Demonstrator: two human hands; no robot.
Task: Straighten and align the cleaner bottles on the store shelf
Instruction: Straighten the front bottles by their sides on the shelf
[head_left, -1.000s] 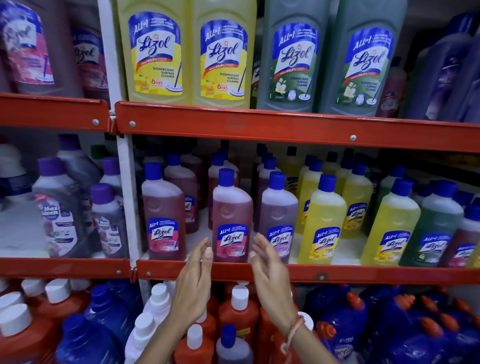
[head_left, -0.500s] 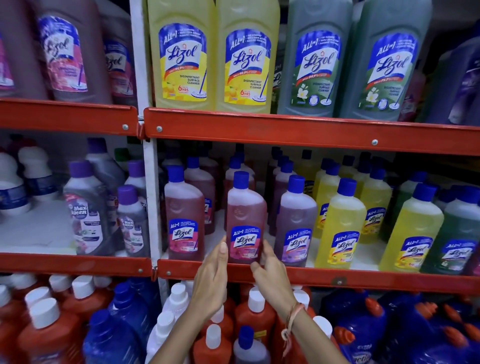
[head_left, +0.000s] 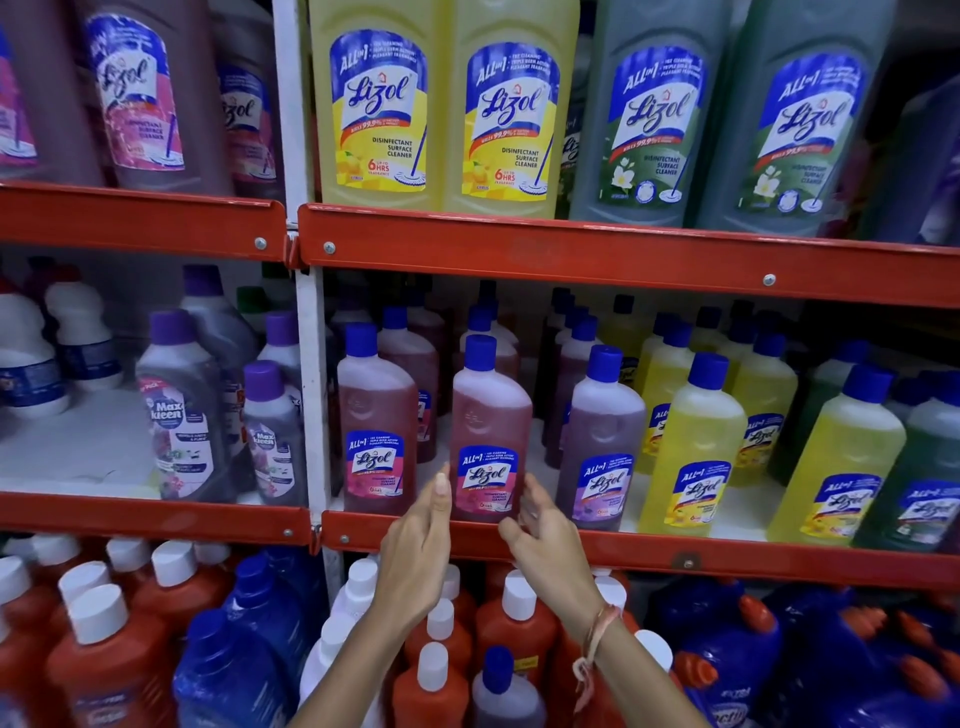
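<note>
A pink Lizol bottle (head_left: 488, 415) with a blue cap stands upright at the front of the middle shelf (head_left: 727, 556). My left hand (head_left: 418, 540) touches its lower left side with flat, extended fingers. My right hand (head_left: 545, 535) cups its lower right side, thumb under the label. Another pink bottle (head_left: 375, 415) stands to its left and a purple bottle (head_left: 600, 431) to its right, then yellow bottles (head_left: 693, 441) and green ones (head_left: 919, 467) along the front row.
Large Lizol bottles (head_left: 506, 109) fill the upper shelf. A white upright post (head_left: 311, 389) divides the bays; Max Kleen bottles (head_left: 179, 410) stand left of it. Below, red bottles with white caps (head_left: 109, 660) and blue bottles (head_left: 727, 654) crowd around my forearms.
Both hands have risen from below the shelf lip and closed in on the middle pink bottle. The camera has moved closer and to the left.
</note>
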